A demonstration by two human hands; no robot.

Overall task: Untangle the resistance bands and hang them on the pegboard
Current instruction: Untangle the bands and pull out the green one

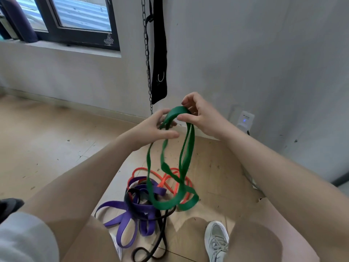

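Both hands up high, right hand (200,114) pinching the top of the green band (171,163), left hand (156,127) holding it too, its loops hanging down onto the purple band (130,214), orange band (170,181), black band (162,233), all tangled on the floor (47,138)

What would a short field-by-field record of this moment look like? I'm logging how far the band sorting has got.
held band: green band, its top lifted, its lower loops down among the pile
left hand: left hand grips the green band's left strands
right hand: right hand pinches the top of the loop
floor pile: purple band, orange band, black band, overlapping
wall: black strap and chain hanging
pegboard: not in view
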